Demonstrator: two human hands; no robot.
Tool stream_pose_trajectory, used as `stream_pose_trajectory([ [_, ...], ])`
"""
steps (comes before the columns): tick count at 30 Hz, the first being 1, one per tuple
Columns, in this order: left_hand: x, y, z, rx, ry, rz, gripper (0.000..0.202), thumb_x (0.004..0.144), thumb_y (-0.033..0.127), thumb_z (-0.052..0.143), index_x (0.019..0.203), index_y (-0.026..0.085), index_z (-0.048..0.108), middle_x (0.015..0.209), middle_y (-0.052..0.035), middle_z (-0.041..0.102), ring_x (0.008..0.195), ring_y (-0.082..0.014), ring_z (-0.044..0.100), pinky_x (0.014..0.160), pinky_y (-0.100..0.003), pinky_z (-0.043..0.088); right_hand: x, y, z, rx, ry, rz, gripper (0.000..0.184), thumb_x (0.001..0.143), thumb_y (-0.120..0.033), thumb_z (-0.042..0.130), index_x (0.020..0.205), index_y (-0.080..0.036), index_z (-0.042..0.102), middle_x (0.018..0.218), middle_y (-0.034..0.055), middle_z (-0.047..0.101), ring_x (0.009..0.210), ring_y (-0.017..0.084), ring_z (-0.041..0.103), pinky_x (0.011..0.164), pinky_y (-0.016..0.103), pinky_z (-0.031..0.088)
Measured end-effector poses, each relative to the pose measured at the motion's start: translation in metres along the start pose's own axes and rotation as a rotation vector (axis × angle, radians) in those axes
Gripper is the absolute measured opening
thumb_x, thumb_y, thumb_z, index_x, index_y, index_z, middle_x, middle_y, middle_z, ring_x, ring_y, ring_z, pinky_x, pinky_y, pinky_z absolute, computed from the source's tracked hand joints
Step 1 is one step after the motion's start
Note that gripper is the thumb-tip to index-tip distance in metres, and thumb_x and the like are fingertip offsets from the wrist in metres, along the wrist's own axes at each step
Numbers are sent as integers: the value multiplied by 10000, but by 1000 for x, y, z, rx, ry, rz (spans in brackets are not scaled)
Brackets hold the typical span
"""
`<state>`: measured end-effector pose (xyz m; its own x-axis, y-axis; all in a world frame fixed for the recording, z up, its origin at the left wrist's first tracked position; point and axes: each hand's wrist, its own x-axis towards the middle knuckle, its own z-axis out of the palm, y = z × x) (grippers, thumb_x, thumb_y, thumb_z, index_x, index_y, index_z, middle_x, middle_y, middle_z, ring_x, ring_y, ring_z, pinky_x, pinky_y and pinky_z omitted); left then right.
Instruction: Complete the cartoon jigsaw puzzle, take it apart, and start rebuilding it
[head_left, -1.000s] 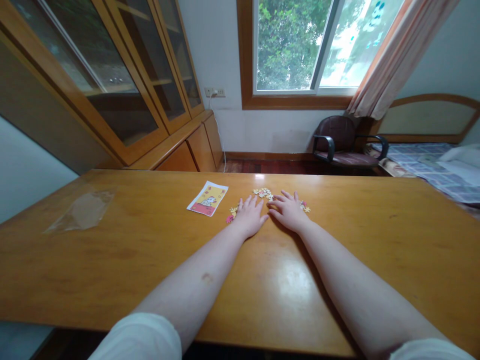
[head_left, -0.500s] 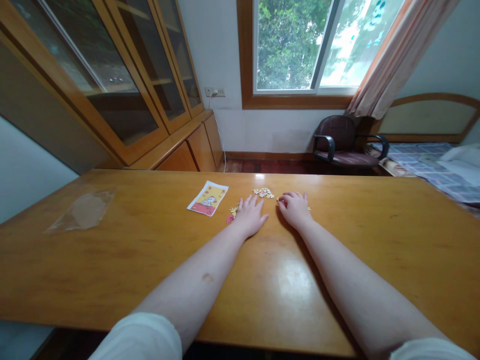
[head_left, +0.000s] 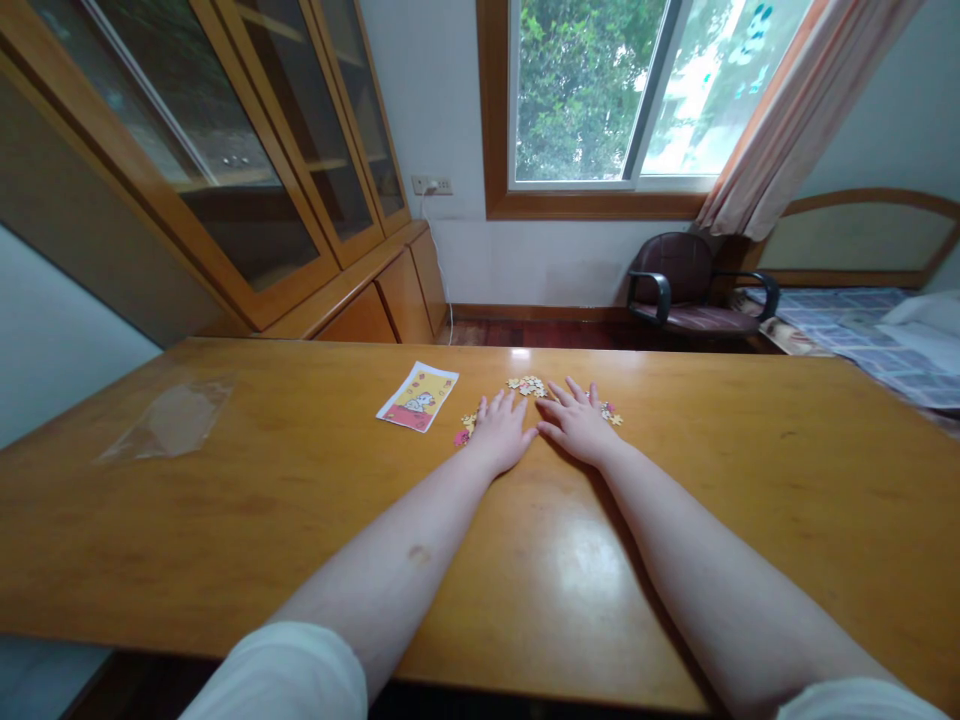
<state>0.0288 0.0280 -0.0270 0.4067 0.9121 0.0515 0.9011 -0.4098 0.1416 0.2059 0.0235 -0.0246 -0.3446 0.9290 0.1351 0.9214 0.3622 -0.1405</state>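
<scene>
Both of my arms reach out over a wooden table [head_left: 225, 520]. My left hand [head_left: 501, 432] lies flat on the tabletop with its fingers spread, holding nothing. My right hand [head_left: 578, 421] rests flat beside it, fingers stretched out, thumbs nearly touching. Small jigsaw pieces [head_left: 527, 385] lie in a loose cluster just beyond the fingertips, with a few more pieces [head_left: 462, 430] left of my left hand and some pieces [head_left: 611, 413] right of my right hand. A yellow and red picture card [head_left: 418, 396] lies flat to the left of the pieces.
A clear plastic bag [head_left: 169, 420] lies on the table's left side. Glass-fronted wooden cabinets [head_left: 247, 170] line the left wall. Beyond the table stand a dark armchair [head_left: 686, 285] under the window and a bed [head_left: 870, 325] at the right.
My right hand, curled over pieces half a second ago, has spread flat again and slid slightly left. My left hand has stayed in place. The view shifted a little.
</scene>
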Motion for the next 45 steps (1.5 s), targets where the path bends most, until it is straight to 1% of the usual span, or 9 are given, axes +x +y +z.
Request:
stream_pose_trajectory([
  [5,-2,3,-5,3,-2,2,567,902,426,409,1407,173,361,1498,-151,303,1388,-301,236,1130,-526,147,-1,-4,-3,27,-14,-48,541,909,-555,368,1360,-272,464,1428,76,439,1364,354,250,1072,660,31],
  [9,-2,3,-6,-9,-4,2,585,895,466,413,1400,172,372,1492,-155,311,1386,-306,238,1129,-529,147,0,-4,-2,32,92,-39,361,902,-447,462,1137,-228,628,1200,90,621,1271,309,390,1087,630,36],
  [13,-1,2,-5,-10,-4,5,599,882,461,438,1398,164,373,1494,-154,307,1390,-305,223,1133,-529,132,4,1,3,14,180,57,208,898,-276,479,962,-210,666,982,69,686,1082,240,529,1108,566,88],
  [23,-2,2,-6,-5,-21,-5,589,884,474,425,1387,168,395,1484,-147,330,1386,-310,235,1132,-530,133,8,17,6,97,241,266,227,870,-237,480,914,-225,703,969,64,702,1012,250,551,1081,594,135],
  [26,0,1,-4,-7,-30,-9,604,885,484,410,1398,166,377,1489,-138,326,1383,-309,240,1130,-538,138,7,14,5,80,282,256,246,875,-275,476,982,-213,688,1070,87,677,1091,284,518,1072,620,139],
  [31,3,-3,-3,4,14,-85,641,890,478,388,1428,136,319,1489,-142,328,1378,-301,248,1124,-541,152,1,-2,1,72,204,9,445,877,-360,487,1277,-166,520,1322,123,541,1282,298,390,1098,585,162],
  [35,4,-8,-1,3,10,-135,596,898,456,376,1402,138,367,1484,-147,337,1376,-303,258,1118,-544,164,3,-14,-5,63,156,10,477,906,-339,436,1344,-152,456,1425,129,433,1321,269,366,1111,502,221],
  [41,5,-9,-1,-50,16,12,492,884,224,389,1374,203,422,1434,-98,433,1345,-227,340,1132,-490,178,43,-30,-5,113,5,-67,548,942,-452,340,1387,-142,424,1507,153,280,1375,263,289,1117,425,241],
  [45,4,-8,-3,-34,-15,0,455,897,212,366,1339,197,475,1373,-113,503,1329,-237,367,1132,-494,167,72,-35,4,100,-113,-53,571,950,-508,273,1417,-198,385,1533,125,218,1407,295,195,1111,495,211],
])
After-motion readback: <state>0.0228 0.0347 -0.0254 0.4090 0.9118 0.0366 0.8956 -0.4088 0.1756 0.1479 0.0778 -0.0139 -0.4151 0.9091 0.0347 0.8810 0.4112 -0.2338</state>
